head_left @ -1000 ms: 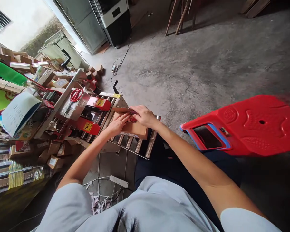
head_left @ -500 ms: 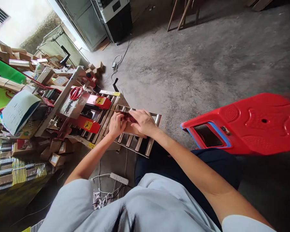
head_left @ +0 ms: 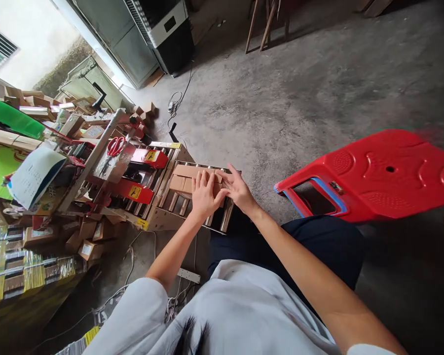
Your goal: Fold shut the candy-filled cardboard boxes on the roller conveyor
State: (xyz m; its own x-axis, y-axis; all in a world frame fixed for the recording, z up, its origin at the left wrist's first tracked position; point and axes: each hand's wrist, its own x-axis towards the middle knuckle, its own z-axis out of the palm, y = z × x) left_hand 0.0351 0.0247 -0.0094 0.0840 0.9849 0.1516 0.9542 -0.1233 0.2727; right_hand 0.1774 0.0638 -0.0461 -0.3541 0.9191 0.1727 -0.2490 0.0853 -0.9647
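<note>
A small brown cardboard box (head_left: pixel 182 182) lies on the roller conveyor (head_left: pixel 225 217) in front of me, its top flaps folded down. My left hand (head_left: pixel 206 195) rests flat over the box's right part, fingers stretched out and pressing on the cardboard. At the box's right end is my right hand (head_left: pixel 239 190), fingers spread and touching its edge. Neither hand is wrapped round anything. Just left of the box stands the taping machine, with its red side guides (head_left: pixel 139 192) bearing yellow warning labels.
Red-handled scissors (head_left: pixel 116 146) lie on top of the machine. To the right stands a red plastic stool (head_left: pixel 385 172). Stacked cardboard boxes (head_left: pixel 91 246) fill the left side. A power strip (head_left: pixel 188 275) and cables are on the floor, and an air cooler (head_left: pixel 170 39) stands at the back.
Both hands have shifted right along the box. The dark reddish thing that was under the fingers no longer shows, and the box top is now folded down flat.
</note>
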